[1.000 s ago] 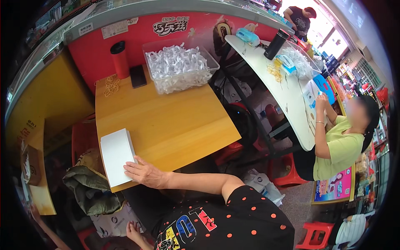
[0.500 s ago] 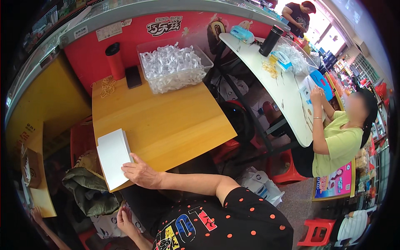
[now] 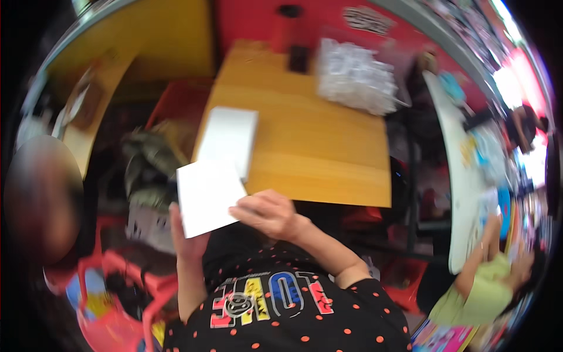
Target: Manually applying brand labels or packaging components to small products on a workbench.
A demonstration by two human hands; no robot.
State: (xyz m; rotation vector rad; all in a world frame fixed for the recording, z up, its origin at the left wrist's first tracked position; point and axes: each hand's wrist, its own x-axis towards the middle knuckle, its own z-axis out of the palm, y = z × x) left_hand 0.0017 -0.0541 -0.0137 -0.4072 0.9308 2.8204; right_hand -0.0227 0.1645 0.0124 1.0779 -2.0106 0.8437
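White flat box [image 3: 230, 139] on table edge, clear plastic bag [image 3: 356, 77] behind, white wall sign [image 3: 367, 20]

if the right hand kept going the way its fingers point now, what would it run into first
The right hand points left, its fingers already at the edge of the white sheet that the left hand holds from below. So the sheet comes first; the picture is blurred, so actual contact is hard to confirm.

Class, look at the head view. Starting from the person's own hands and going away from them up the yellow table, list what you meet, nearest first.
Left hand and right hand holding a white sheet → white flat box at the edge of the yellow table → clear plastic bag of wrapped pieces → small dark object → red cylinder at the far edge.
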